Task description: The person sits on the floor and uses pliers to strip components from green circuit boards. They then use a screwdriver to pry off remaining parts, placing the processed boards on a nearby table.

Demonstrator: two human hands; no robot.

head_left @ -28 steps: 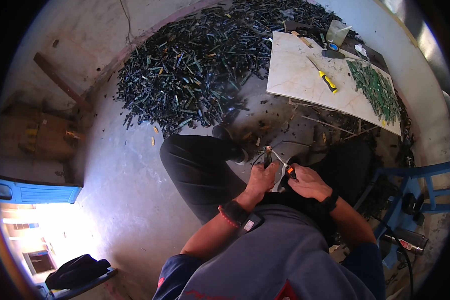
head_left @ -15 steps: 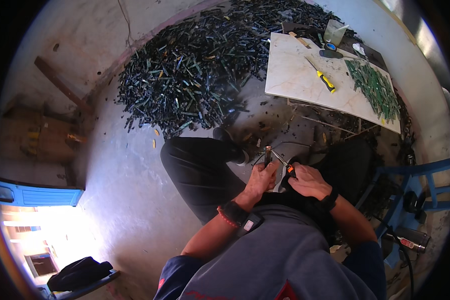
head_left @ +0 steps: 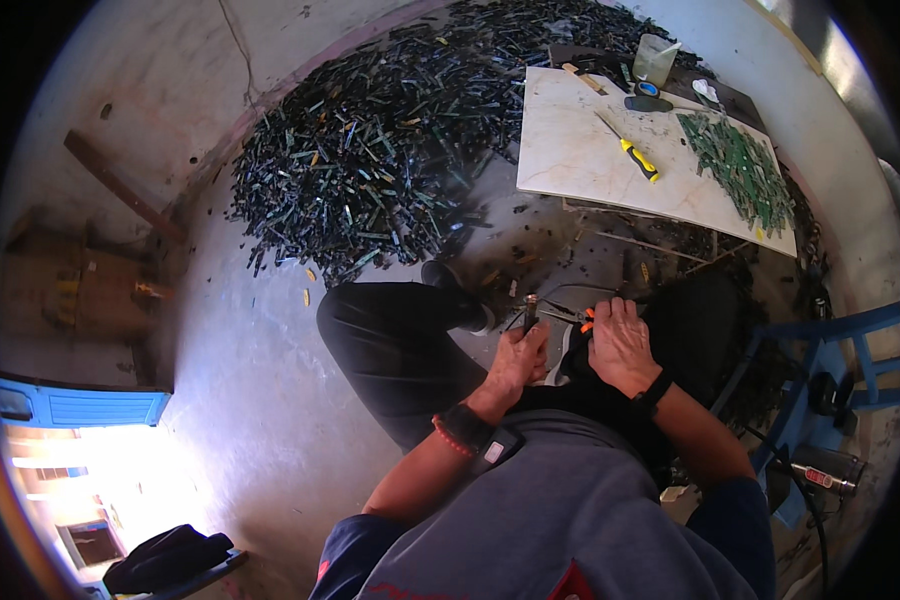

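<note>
My left hand [head_left: 518, 362] is closed round a small dark strip-like piece [head_left: 531, 313] with a shiny top end, held upright over my lap. My right hand [head_left: 622, 345] grips orange-and-black handled pliers [head_left: 587, 322]. Their thin jaws point left and reach the upper part of the piece; whether they bite on it is too small to tell. Both hands are between my bent knees. Beyond them, on a low pale tabletop [head_left: 560, 140], lie a yellow-and-black screwdriver [head_left: 640, 161] and a heap of green strips [head_left: 738, 168].
A large pile of dark strips [head_left: 360, 150] covers the floor ahead and left. The tabletop's far side carries a plastic cup [head_left: 654, 62], a blue tape roll [head_left: 647, 89] and a dark-headed tool [head_left: 650, 104]. To my right stands a blue chair [head_left: 820, 345], with a metal flask [head_left: 830, 470] nearby.
My right hand has turned and shifted slightly right and up, swinging the pliers from a steep slant to nearly level. The left hand stays almost in place with the piece.
</note>
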